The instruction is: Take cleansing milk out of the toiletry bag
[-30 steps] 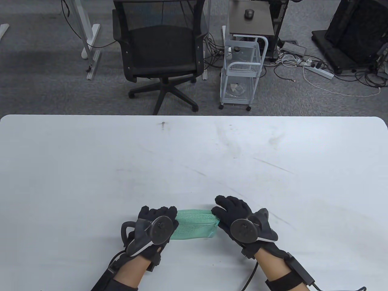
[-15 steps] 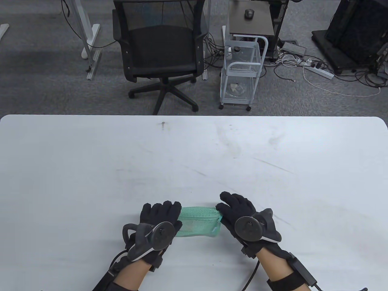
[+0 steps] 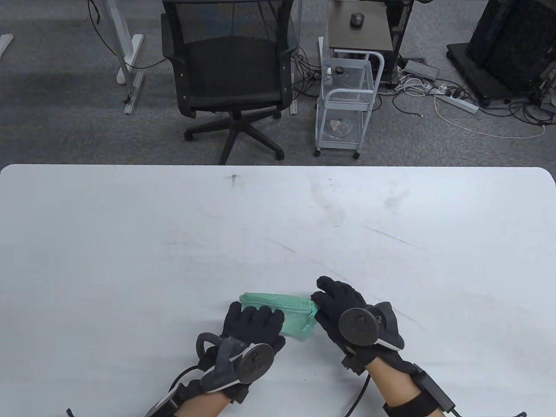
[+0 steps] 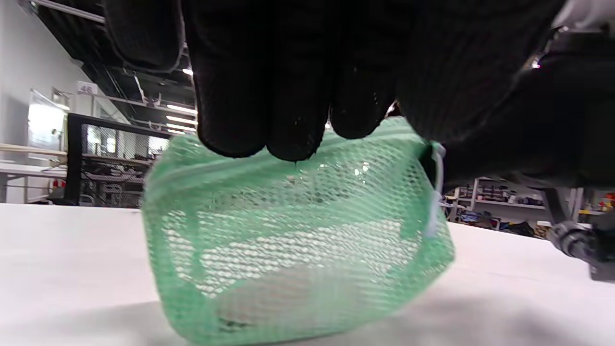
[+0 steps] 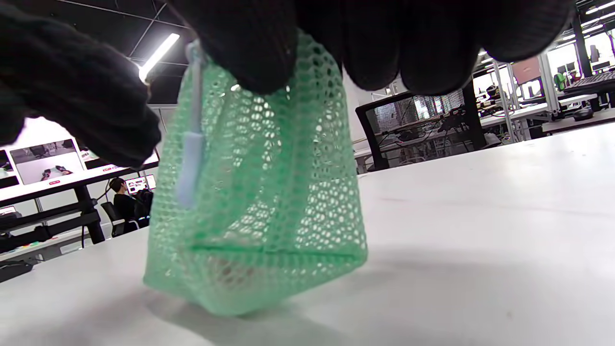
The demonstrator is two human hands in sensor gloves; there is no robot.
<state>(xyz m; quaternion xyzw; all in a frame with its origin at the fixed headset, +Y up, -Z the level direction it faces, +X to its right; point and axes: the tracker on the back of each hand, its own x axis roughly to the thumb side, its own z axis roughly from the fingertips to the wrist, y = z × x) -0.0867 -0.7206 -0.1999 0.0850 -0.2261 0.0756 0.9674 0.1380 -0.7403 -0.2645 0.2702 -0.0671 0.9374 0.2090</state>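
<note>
A green mesh toiletry bag (image 3: 293, 309) lies on the white table (image 3: 278, 217) near the front edge. My left hand (image 3: 255, 320) lies over its near left part, with the fingers (image 4: 269, 110) resting on the bag's top edge (image 4: 298, 230). My right hand (image 3: 331, 300) grips the bag's right end at the top (image 5: 259, 206). The pale zipper pull (image 5: 190, 163) hangs down between its thumb and fingers. A pale blurred shape (image 4: 283, 293) shows through the mesh at the bottom; I cannot tell what it is.
Beyond the table's far edge stand a black office chair (image 3: 230, 74) and a small white wire trolley (image 3: 347, 100) on grey carpet. Cables and a power strip (image 3: 456, 102) lie on the floor at the back right.
My left hand has let go of the bag's left end and moved right and nearer, onto the bag's near side. My right hand still grips the right end; the bag turned slightly.
</note>
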